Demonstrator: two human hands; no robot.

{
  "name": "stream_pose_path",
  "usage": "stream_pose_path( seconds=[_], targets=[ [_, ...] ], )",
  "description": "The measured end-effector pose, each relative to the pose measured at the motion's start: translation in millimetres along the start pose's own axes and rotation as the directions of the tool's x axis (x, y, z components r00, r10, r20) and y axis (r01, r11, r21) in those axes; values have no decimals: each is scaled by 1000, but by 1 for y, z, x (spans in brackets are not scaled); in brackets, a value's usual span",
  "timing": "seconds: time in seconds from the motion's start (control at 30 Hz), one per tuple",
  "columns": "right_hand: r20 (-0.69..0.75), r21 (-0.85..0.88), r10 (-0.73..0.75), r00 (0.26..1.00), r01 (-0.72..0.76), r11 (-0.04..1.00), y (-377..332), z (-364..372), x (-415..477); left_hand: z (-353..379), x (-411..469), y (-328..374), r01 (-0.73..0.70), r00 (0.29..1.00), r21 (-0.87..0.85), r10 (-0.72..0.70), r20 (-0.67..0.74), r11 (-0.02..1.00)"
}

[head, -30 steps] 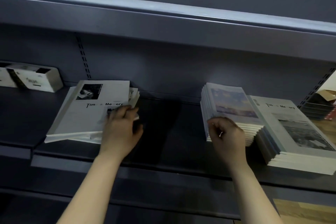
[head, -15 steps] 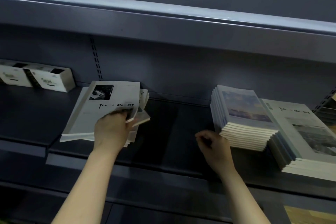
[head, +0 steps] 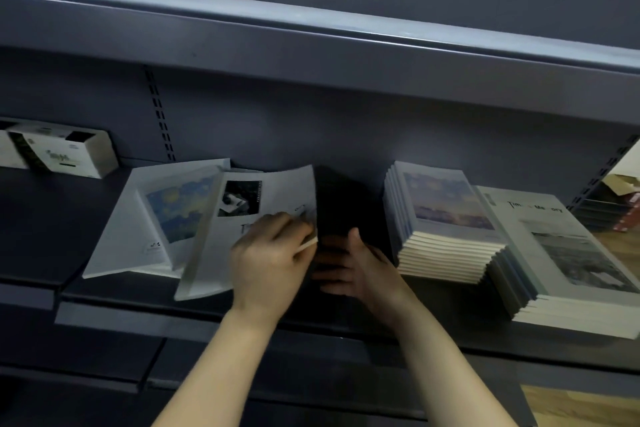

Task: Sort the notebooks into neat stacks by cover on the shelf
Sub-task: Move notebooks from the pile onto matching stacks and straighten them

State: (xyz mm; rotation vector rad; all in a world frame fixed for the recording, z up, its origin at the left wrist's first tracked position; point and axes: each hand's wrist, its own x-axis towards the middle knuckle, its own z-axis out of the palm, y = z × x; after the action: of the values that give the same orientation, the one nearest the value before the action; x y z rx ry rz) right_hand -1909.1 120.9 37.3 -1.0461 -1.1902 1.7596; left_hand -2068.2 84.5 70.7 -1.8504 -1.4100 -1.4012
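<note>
Head view: black-and-white-photo notebook point(head: 249, 229) held tilted over the left pile on the shelf point(head: 55, 225), right edge raised, cover slightly bowed; left hand point(head: 273, 260) grips that right edge, fingers curled over the cover, thumb hidden; beneath it and to the left lies a blue-painting notebook point(head: 175, 211), flat on a pale one; right hand point(head: 360, 270) just beside the left, fingers spread and straight, holding nothing, over dark shelf between the piles; further right, sky-cover stack point(head: 446, 208), fairly square, touching the landscape-cover stack point(head: 575, 253); white boxes point(head: 65, 156) far left against the back panel.
</note>
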Motion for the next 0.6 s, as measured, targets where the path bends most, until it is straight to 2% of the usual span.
stream_pose_path(
  seconds=[0.1, 0.17, 0.23, 0.33, 0.43, 0.6],
  targets=[
    [174, 305, -9, 985, -45, 951, -14, 5, 4, 10, -10, 25, -112, 990, -122, 121, 72, 986],
    [145, 435, -84, 986, 13, 901, -24, 3, 0, 16, -17, 40, -159, 970, -185, 188, 156, 970],
    [102, 444, -149, 984, 89, 892, -25, -4, -5, 19, -18, 47, -143, 959, -251, 197, 202, 957],
    [29, 286, -244, 969, 226, 931, -24, -17, -7, 20, -17, 50, -147, 943, -351, 238, 232, 925],
    [35, 96, -324, 945, 320, 943, -31, -25, -9, 17, -15, 49, -154, 942, -395, 255, 219, 906],
    [35, -113, -415, 909, 416, 902, -46, -39, -17, 15, -15, 31, -79, 975, -331, 142, 172, 940]
  ],
)
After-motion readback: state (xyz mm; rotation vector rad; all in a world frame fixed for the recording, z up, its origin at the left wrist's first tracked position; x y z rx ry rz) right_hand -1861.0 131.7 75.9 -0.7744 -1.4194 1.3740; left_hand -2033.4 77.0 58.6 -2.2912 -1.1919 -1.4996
